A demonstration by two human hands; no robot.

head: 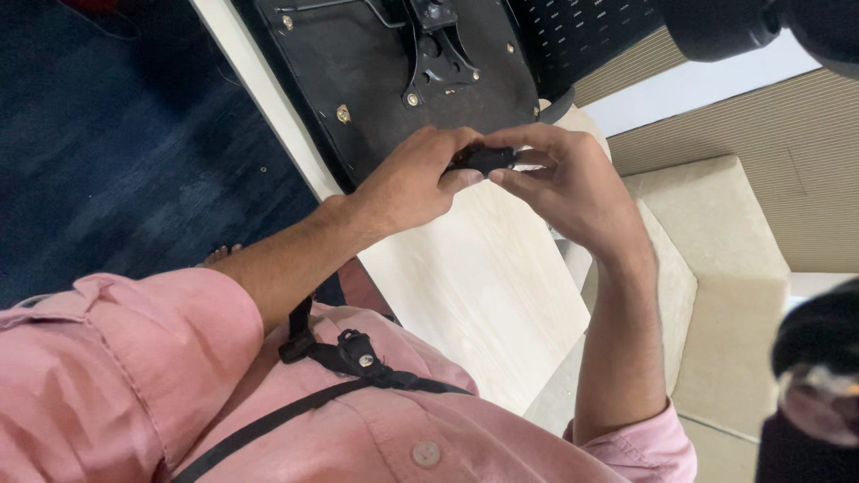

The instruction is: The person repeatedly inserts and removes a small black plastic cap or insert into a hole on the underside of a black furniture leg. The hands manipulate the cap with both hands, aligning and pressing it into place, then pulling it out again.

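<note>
Both hands raised over a pale wooden bench [488, 277], meeting on a small black part [483, 159]. Left hand [412, 183] wrapped over one end, right hand [573, 188] pinching the other between thumb and fingers [528, 179]. Just beyond, an upturned black chair base [358, 72] with brass screws resting on the bench. Dark blue floor [107, 161] alongside. Pink shirt sleeves [116, 358] rolled up.

Pale wood, black metal, pink cloth

The counter [483, 277] looks like smooth, matt light woodgrain; the black plate [376, 72] is dull painted metal with shiny bolts; the shirt [134, 376] is soft pink cloth.
</note>
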